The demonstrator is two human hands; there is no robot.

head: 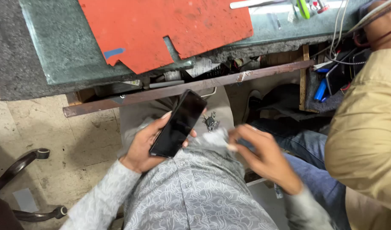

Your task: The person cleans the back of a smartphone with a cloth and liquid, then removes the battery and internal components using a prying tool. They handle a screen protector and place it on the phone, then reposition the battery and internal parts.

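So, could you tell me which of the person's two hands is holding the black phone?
The left hand holds the black phone, screen up and dark, over the lap. The right hand is blurred beside it, fingers at the patterned shirt, clear of the phone.

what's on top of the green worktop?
On the green worktop lies a notched red mat, with cables and small tools at the far right. The surface under the mat is covered.

Repair workshop: cluttered glass-topped bench, red mat, loose cables.
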